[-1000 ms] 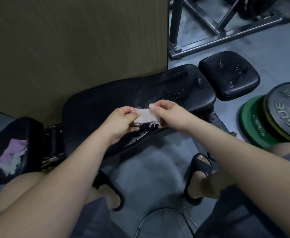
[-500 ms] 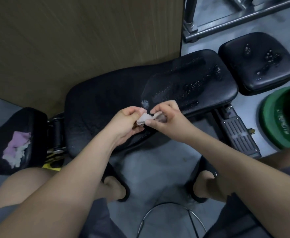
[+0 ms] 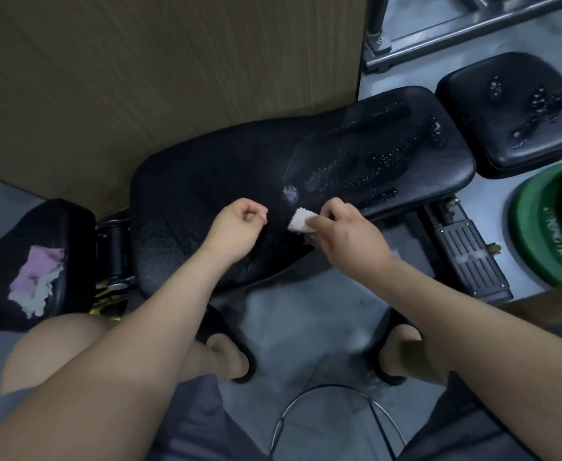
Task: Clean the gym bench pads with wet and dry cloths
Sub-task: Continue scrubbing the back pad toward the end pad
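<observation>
Head view looks down past both forearms at a black long pad lying just beyond the hands. The right hand pinches a small folded white cloth between thumb and fingers. The cloth pokes out toward the left hand, low over the pad's near edge; whether it touches the pad I cannot tell. The left hand hangs over the pad just beside the right, fingers curled into a fist, thumb against forefinger, nothing visible in it. A gap separates it from the cloth.

Just beyond the cloth a pale foam spot sits on the pad, and farther out past the right hand the surface is beaded with droplets. Right of that hand and farther off lies a square pad, wet in patches and apart from the long one. Well left of the left hand an end pad carries a crumpled pink cloth.

A green plate lies right of the right forearm. A wood panel stands beyond the left hand, and a steel frame beyond the right. Between the forearms, nearer the body, a chrome ring shows above the grey floor.
</observation>
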`<state>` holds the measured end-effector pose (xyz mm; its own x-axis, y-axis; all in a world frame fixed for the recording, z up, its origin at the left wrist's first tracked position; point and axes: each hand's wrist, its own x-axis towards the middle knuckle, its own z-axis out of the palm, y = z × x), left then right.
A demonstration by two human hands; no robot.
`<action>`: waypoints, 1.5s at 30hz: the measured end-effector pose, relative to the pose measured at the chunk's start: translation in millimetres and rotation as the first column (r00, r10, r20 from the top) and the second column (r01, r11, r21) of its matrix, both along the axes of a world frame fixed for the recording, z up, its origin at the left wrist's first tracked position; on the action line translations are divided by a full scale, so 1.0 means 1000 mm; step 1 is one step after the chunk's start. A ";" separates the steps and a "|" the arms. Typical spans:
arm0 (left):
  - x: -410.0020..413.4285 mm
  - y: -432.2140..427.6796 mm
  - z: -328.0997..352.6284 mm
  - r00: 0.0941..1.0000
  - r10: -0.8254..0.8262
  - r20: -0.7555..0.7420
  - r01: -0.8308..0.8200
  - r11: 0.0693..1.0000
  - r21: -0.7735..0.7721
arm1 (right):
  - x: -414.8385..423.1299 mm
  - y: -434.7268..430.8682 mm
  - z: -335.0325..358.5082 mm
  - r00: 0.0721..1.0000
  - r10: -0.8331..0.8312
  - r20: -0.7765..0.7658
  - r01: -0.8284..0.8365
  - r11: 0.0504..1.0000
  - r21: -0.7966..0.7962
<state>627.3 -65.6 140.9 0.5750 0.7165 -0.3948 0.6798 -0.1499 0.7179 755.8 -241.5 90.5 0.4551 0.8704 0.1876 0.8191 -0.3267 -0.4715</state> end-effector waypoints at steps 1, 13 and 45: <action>-0.005 0.002 -0.002 0.996 -0.058 -0.063 0.064 0.992 0.107 | -0.002 0.001 -0.002 0.997 -0.013 0.072 0.015 0.999 -0.032; -0.028 0.016 -0.013 0.759 -0.305 -0.576 0.410 0.910 0.058 | 0.020 0.034 0.003 0.996 0.009 0.093 0.006 0.987 -0.158; -0.030 0.028 -0.014 0.710 -0.354 -0.609 0.488 0.871 0.062 | 0.016 0.089 0.006 0.961 0.261 0.091 -0.243 0.954 -0.176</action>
